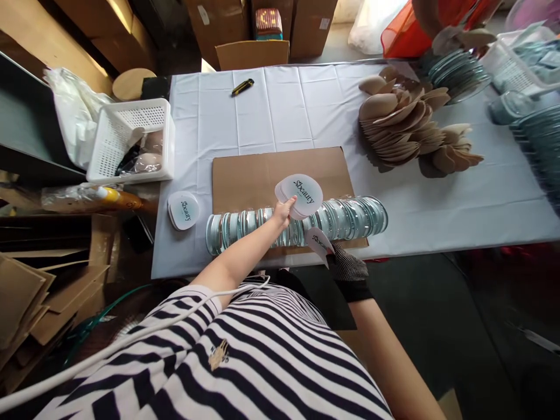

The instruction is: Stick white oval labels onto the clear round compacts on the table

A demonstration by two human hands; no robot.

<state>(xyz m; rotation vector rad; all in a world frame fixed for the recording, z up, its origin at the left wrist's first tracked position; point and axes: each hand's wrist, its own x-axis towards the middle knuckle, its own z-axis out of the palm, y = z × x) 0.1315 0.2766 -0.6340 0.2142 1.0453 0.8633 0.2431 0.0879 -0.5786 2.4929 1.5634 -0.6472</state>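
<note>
My bare left hand [283, 213] grips a small stack of round white printed cards [301, 193] above the row of containers. My right hand [347, 265], in a dark dotted glove, holds a single printed card [318, 240] by its edge, tilted against the row. That row of clear round containers [365, 217] lies sideways, packed face to face, with white discs between some of them. Beneath it is a flat cardboard sheet [280, 172]. Another stack of printed cards [184, 210] rests on the cloth to the left.
A box cutter [242, 87] lies at the table's far side. Piles of beige paddle-shaped pieces [394, 119] stand at right, near stacked clear discs [459, 76]. On the left is a white basket [168, 140] with bagged items. A white cable [144, 335] crosses my striped shirt.
</note>
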